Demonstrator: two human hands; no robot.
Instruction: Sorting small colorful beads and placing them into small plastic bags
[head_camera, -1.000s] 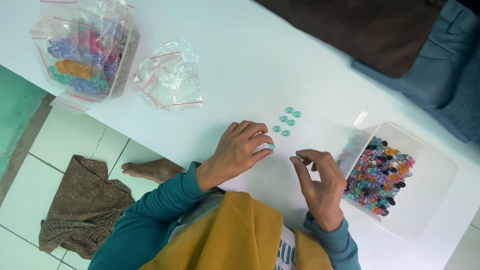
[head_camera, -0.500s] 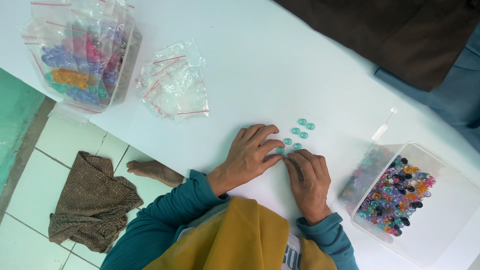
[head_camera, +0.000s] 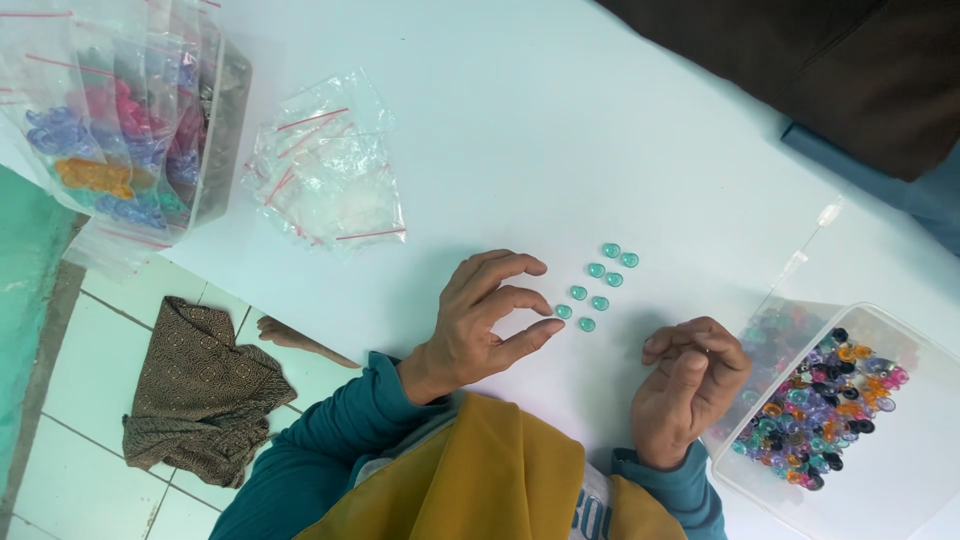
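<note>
On the far left of the white bench (head_camera: 600, 120) a clear plastic box of filled little bags (head_camera: 130, 120) sits near a pile of empty clear zip bags with red strips (head_camera: 325, 165). The left hand (head_camera: 480, 325) has its fingers spread apart, fingertips just beside the small round teal beads (head_camera: 598, 285), seven of them lined up in two neat rows. The right hand (head_camera: 685, 390) is curled loosely and holds nothing I can see, and the clear tub of mixed colourful beads (head_camera: 820, 400) next to it looks full, so I think lots of sorting is left

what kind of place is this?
Probably a home or small workshop bead-sorting spot: a white table, a clear tub of mixed beads, piled zip bags, and a tiled floor below.
</note>
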